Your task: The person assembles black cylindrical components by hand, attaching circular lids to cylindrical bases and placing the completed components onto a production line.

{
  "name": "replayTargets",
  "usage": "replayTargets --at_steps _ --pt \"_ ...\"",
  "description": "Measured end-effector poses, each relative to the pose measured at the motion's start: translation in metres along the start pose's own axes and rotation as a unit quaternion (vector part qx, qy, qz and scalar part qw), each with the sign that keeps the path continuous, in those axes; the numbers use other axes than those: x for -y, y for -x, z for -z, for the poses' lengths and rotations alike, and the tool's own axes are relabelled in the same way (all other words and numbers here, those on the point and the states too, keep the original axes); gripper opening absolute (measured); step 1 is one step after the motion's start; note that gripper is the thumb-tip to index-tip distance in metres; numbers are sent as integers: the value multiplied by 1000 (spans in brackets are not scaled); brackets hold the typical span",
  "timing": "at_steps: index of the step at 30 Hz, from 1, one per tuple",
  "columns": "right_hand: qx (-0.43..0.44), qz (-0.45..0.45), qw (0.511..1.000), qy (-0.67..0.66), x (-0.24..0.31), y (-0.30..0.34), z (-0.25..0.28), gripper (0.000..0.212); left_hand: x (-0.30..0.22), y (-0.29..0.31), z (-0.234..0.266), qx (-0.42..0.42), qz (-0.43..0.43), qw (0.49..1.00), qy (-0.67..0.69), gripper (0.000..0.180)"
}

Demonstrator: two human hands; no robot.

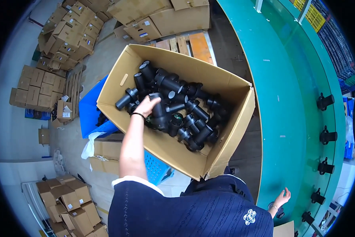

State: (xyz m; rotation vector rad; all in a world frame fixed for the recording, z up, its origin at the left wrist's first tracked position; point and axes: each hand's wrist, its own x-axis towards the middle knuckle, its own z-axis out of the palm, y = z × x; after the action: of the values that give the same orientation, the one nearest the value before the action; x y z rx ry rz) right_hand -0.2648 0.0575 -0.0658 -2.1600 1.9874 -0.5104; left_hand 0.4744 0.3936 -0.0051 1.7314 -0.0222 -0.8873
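Lifting the fitting (159, 113) straight up should free it cleanly from the pile (176, 107), left hand (147, 106) grasping it, right hand (282, 198) unclenched at four o'clock.

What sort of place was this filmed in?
Probably a factory or warehouse packing area: stacked cardboard boxes, a large open box of black pipe-like parts, and a long green table with similar parts in a row.

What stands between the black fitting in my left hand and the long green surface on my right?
Sideways, other black fittings piled in the carton, then the carton's right wall, lie between the black fitting in your left hand and the green surface.
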Motion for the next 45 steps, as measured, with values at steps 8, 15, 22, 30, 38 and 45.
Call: replayTargets --at_steps 8,15,22,30,38,45 --pt "-68 -177 953 -237 -27 28 1 16 -121 85 -156 126 -229 964 49 37" --pt "-79 -254 946 -186 -93 42 9 12 -88 140 -378 357 -238 903 -3 40" --pt "54 -90 993 -63 -45 40 34 42 12 171 -529 441 -62 894 52 39" --pt "125 -96 987 12 -25 33 46 50 19 187 -582 513 -3 858 -16 41" --pt "-40 -241 577 -779 15 29 50 52 25 184 -591 670 -1 734 -116 50" --pt "8 -99 303 -948 55 9 63 61 -5 214 -603 799 32 581 -154 59"
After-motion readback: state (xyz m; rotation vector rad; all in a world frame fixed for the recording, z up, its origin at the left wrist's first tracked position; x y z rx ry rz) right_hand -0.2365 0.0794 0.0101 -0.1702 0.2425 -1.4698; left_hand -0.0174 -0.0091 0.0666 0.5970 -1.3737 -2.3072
